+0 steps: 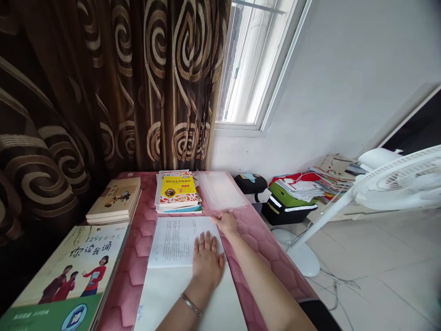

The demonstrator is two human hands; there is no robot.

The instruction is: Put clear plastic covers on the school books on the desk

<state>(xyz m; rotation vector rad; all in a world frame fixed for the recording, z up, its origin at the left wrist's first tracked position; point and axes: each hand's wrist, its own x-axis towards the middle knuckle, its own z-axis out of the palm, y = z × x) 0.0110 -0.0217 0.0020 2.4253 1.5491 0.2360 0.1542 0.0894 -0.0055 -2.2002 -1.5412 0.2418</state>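
My left hand (206,261), with a bangle at the wrist, lies flat with its fingers stretched out on a printed white sheet (174,241) on the pink quilted table top (139,243). My right hand (226,222) rests at the sheet's far right corner, fingers curled at the paper's edge; whether it grips the paper I cannot make out. A clear plastic folder (220,189) lies just beyond the right hand. A larger blank white sheet (165,294) lies under the printed one, nearer to me.
A stack of books with a yellow cover (178,189) sits at the back, a beige book stack (117,198) to its left, and a big illustrated book (74,266) at front left. A white fan (396,181), bags and paper piles (303,186) stand on the floor at right.
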